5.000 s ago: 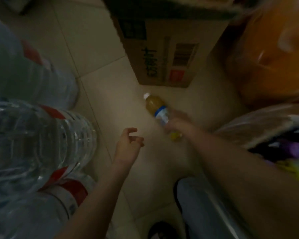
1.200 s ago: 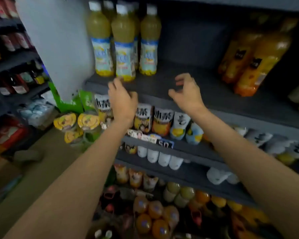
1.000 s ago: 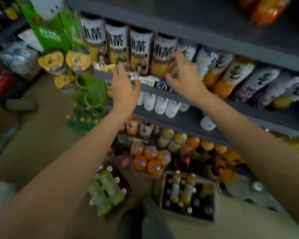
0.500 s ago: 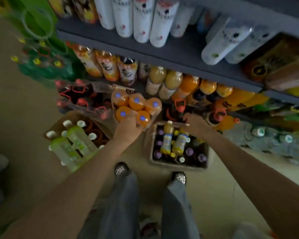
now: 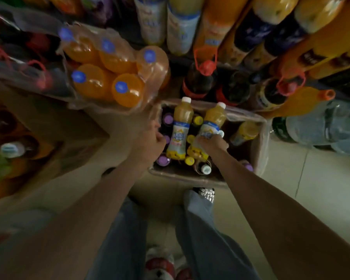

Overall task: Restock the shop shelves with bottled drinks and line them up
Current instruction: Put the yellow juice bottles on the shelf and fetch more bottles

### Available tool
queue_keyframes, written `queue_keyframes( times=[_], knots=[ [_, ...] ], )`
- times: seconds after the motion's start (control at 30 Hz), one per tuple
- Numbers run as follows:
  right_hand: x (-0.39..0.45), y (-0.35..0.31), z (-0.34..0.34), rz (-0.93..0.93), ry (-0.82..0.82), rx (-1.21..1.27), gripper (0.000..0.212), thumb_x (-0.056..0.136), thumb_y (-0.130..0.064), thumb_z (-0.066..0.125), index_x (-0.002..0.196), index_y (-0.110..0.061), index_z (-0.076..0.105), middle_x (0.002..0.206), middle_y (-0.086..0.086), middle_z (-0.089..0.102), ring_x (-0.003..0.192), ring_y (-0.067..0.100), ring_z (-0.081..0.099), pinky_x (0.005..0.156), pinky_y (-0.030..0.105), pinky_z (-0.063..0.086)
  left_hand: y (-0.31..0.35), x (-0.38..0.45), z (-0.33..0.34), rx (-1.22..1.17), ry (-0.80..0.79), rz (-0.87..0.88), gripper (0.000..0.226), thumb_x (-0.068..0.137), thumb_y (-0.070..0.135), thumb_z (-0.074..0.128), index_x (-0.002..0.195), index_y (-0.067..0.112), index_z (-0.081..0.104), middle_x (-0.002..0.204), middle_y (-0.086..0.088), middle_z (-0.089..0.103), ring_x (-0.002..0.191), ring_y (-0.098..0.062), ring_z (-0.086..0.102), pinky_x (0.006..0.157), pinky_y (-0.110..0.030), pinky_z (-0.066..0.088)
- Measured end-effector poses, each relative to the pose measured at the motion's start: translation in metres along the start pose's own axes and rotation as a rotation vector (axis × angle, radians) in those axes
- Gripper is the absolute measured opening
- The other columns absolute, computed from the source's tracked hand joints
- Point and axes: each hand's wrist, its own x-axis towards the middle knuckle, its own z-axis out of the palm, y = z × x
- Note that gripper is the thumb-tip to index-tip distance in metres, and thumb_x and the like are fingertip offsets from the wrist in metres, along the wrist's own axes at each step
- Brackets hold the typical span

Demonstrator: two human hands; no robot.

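Two yellow bottles in box (image 5: 260, 138): right hand (image 5: 212, 143) grips one (image 5: 209, 126); left hand (image 5: 150, 141) curled beside other (image 5: 180, 130).

Yellow bottles' (image 5: 179, 132) labels: blue and white print, too blurred to read.
Far bottles' (image 5: 181, 27) labels: marks too smeared to read.
Dark labels, far right (image 5: 311, 57): pale letters, unreadable.
Readable text: none anywhere.

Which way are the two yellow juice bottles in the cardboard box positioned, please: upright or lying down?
Lying down: both yellow juice bottles rest sideways atop the upright bottles' caps in the cardboard box, white caps pointing toward the shelves.
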Motion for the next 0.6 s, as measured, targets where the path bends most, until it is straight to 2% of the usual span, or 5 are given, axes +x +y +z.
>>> queue_keyframes(
  times=[0.23,0.3,0.43,0.5,0.6],
  knots=[
    [-0.038,0.010,-0.023,-0.116,-0.394,0.709,0.044,0.073,-0.006,0.074,0.114,0.001,0.060,0.114,0.022,0.064,0.097,0.030,0.065,0.092,0.047,0.051,0.017,-0.011,0.007,-0.328,-0.132,-0.229,0.050,0.087,0.026,0.061,0.130,0.009,0.042,0.112,-0.006,0.059,0.097,-0.015,0.055,0.071,-0.008,0.038],
    [-0.074,0.009,-0.034,-0.320,-0.586,0.663,0.041,0.075,0.002,0.069,0.115,0.001,0.059,0.113,0.020,0.065,0.096,0.027,0.064,0.090,0.040,0.052,0.028,-0.015,0.003,-0.520,-0.227,-0.245,0.069,0.071,0.048,0.071,0.126,0.015,0.048,0.121,-0.001,0.059,0.105,-0.011,0.057,0.091,-0.017,0.044],
    [-0.111,-0.017,-0.046,-0.534,-0.810,0.380,0.040,0.077,0.001,0.070,0.114,-0.007,0.057,0.095,0.005,0.067,0.085,0.005,0.065,0.077,0.020,0.053,0.036,-0.026,-0.013,-0.646,-0.225,-0.184,0.034,0.082,0.019,0.068,0.114,0.012,0.060,0.113,-0.007,0.066,0.104,-0.020,0.062,0.095,-0.037,0.049],
    [-0.100,-0.033,-0.043,-0.492,-0.754,0.391,0.022,0.084,-0.004,0.065,0.106,-0.003,0.064,0.093,0.007,0.067,0.084,0.007,0.065,0.078,0.026,0.054,0.023,-0.027,-0.024,-0.650,-0.120,-0.226,0.024,0.080,0.018,0.070,0.104,0.016,0.063,0.101,-0.003,0.068,0.094,-0.017,0.065,0.082,-0.028,0.053],
    [-0.054,-0.046,-0.021,-0.387,-0.265,0.179,0.038,0.083,-0.030,0.068,0.100,0.003,0.068,0.089,0.015,0.067,0.089,0.025,0.063,0.078,0.040,0.051,-0.004,-0.021,-0.038,-0.620,0.008,-0.230,0.022,0.075,0.014,0.075,0.092,0.018,0.061,0.083,0.009,0.062,0.073,-0.003,0.059,0.059,-0.013,0.049]
  ],
)
